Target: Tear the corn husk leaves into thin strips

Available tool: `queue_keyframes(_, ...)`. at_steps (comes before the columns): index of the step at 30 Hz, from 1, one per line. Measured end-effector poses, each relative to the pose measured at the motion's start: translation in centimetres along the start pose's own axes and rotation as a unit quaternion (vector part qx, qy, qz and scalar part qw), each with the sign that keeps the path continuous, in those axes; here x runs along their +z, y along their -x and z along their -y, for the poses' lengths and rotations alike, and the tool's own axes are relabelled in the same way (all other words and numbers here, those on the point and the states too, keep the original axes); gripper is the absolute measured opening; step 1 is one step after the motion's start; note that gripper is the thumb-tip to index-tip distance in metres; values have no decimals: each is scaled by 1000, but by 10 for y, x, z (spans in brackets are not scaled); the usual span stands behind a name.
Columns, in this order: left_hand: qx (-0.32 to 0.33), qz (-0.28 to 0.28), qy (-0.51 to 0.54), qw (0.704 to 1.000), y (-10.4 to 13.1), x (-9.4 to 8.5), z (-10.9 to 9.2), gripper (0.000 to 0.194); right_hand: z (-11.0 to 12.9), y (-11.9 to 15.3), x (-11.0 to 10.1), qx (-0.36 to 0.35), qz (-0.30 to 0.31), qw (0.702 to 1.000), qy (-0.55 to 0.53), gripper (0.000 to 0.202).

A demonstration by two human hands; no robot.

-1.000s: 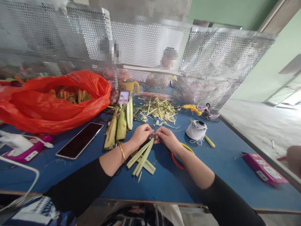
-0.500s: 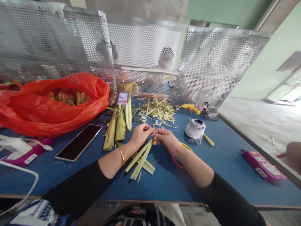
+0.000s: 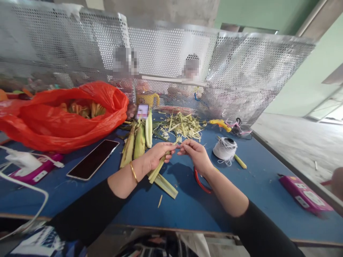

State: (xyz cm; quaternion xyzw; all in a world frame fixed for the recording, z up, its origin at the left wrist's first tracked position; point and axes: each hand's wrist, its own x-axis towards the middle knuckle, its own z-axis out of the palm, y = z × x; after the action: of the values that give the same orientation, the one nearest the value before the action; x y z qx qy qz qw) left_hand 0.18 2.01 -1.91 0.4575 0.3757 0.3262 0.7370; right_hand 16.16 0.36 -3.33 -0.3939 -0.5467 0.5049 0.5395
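My left hand (image 3: 159,156) is closed around pale green stalk strips (image 3: 154,175), which slant down toward me below the fingers. My right hand (image 3: 197,153) meets it at the fingertips, pinched at the strips' upper end; whatever lies in that pinch is too small to make out. Beneath the strips, another flat strip (image 3: 167,187) rests on the blue table (image 3: 182,212), with a thin sliver (image 3: 160,201) nearer me. Under my right wrist shows a red curved handle (image 3: 199,181), partly covered. Thicker green stalk pieces (image 3: 139,137) lie beyond my left hand.
A heap of shavings (image 3: 184,125) lies behind my hands. White thread on a spool (image 3: 224,149) stands right, near a yellow-handled tool (image 3: 220,124). Leftward are a phone (image 3: 93,159) and a red plastic bag (image 3: 64,134). A perforated metal screen (image 3: 171,46) borders the back; people sit behind it.
My left hand has shifted down and wrapped around the strips, which now stick up past its fingers. My right hand stays pinched, slightly farther right. The view has shifted a little.
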Motion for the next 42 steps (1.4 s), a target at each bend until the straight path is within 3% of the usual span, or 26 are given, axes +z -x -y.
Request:
queue_keyframes(7, 19, -59, -64, 996, 3, 1, 0, 33, -6, 5, 4, -82, 64, 979, 173, 16)
queue_keyframes(11, 37, -89, -79, 992, 3, 0, -1, 36, 5, 12, 8, -145, 111, 930, 318, 17)
queue_keyframes(14, 71, -122, -96, 985, 4, -1, -5, 37, 22, 22, 4, -105, 205, 893, 386, 18)
queue_keyframes(16, 95, -153, -109, 978, 5, -3, -8, 35, 32, 34, -4, -32, 236, 861, 449, 23)
queue_keyframes(17, 104, -166, -116, 974, 6, -3, -9, 33, 35, 42, -9, -13, 203, 836, 509, 24)
queue_keyframes(20, 123, -196, -140, 963, 8, -4, -13, 28, 38, 66, -26, 59, 81, 694, 713, 17)
queue_keyframes(21, 128, -203, -150, 959, 9, -4, -13, 28, 37, 72, -31, 80, 62, 662, 743, 17)
queue_keyframes(24, 145, -216, -185, 948, 11, -2, -14, 27, 34, 81, -34, 104, 44, 632, 767, 28)
queue_keyframes(28, 176, -234, -224, 930, 14, -2, -15, 27, 33, 71, -32, 140, 51, 638, 755, 47)
queue_keyframes(30, 190, -245, -241, 919, 16, -3, -16, 26, 33, 68, -34, 157, 29, 669, 726, 51)
queue_keyframes(32, 205, -258, -261, 907, 16, -5, -17, 24, 32, 69, -38, 164, -18, 748, 643, 51)
queue_keyframes(35, 223, -269, -286, 892, 15, -6, -18, 26, 32, 81, -36, 161, -36, 927, 337, 50)
queue_keyframes(36, 229, -272, -294, 887, 15, -7, -17, 27, 32, 86, -33, 153, -20, 967, 204, 52)
queue_keyframes(37, 232, -273, -301, 884, 14, -7, -17, 27, 33, 90, -28, 146, 2, 986, 86, 54)
queue_keyframes(39, 236, -279, -313, 877, 13, -7, -15, 28, 34, 97, -15, 137, 40, 988, -66, 54)
queue_keyframes(42, 241, -291, -324, 868, 12, -7, -13, 28, 35, 99, 5, 147, 91, 966, -193, 49)
